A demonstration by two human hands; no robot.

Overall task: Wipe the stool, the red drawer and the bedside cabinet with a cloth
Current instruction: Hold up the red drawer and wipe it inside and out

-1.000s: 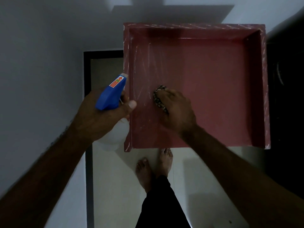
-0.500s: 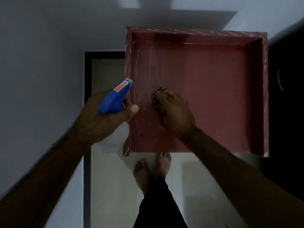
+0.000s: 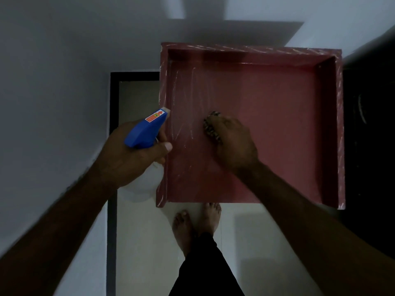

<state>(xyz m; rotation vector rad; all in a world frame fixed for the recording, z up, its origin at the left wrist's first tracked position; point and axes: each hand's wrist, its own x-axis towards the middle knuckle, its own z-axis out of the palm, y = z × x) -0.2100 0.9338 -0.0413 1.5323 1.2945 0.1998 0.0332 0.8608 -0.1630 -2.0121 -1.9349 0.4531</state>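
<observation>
The red drawer (image 3: 277, 116) stands pulled out in front of me, its inside bare with pale streaks on the left part of its floor. My right hand (image 3: 233, 144) presses a patterned cloth (image 3: 210, 127) onto the drawer floor, left of centre; most of the cloth is hidden under the fingers. My left hand (image 3: 130, 159) grips a spray bottle (image 3: 147, 129) with a blue trigger head and a white body just outside the drawer's left wall, nozzle pointing toward the drawer.
A dark cabinet body (image 3: 367, 133) sits to the right of the drawer. A white wall (image 3: 53, 92) lies on the left, with a black skirting strip (image 3: 112, 210) along the pale tiled floor. My bare feet (image 3: 196, 223) stand just below the drawer front.
The view has drifted, so the drawer sits slightly lower in frame. My right hand with the cloth has barely moved on the drawer floor. The left hand keeps hold of the bottle.
</observation>
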